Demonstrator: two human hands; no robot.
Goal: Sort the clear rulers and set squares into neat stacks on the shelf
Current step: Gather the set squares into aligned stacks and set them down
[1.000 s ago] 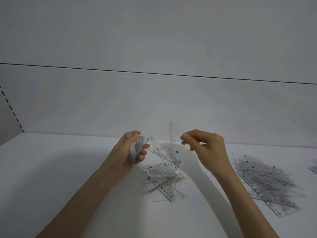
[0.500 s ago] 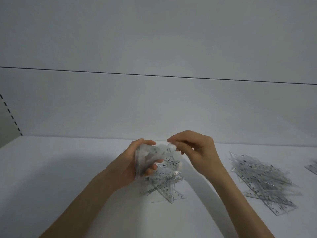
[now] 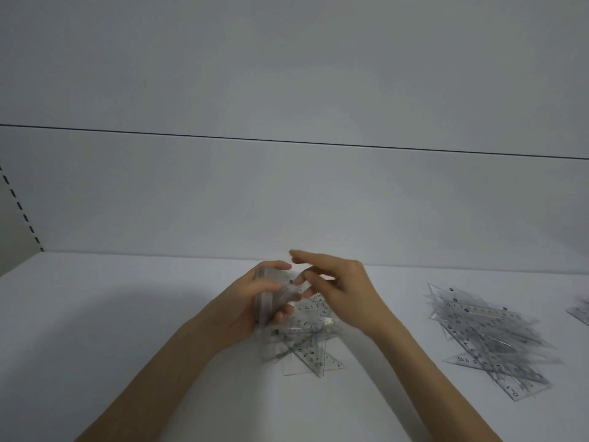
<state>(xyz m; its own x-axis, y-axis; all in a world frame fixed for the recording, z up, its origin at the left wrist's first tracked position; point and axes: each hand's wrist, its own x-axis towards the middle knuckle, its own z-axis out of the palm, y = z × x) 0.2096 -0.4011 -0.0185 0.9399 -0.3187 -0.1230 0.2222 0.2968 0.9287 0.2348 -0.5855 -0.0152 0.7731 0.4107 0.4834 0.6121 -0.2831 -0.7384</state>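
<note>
My left hand grips a small stack of clear set squares on edge, thumb on top and fingers curled round the far side. My right hand hovers right beside it, fingers loosely extended toward the stack, holding nothing that I can see. Below both hands lies a loose pile of clear set squares on the white shelf. A larger jumbled heap of clear rulers and set squares lies to the right.
The shelf's white back panel rises just behind the hands. A perforated upright stands at the far left. One more clear ruler pokes in at the right edge.
My right hand brought a clear piece over to the left hand's stack and let go; its fingers have now spread. My left hand has stayed in place with the stack.
</note>
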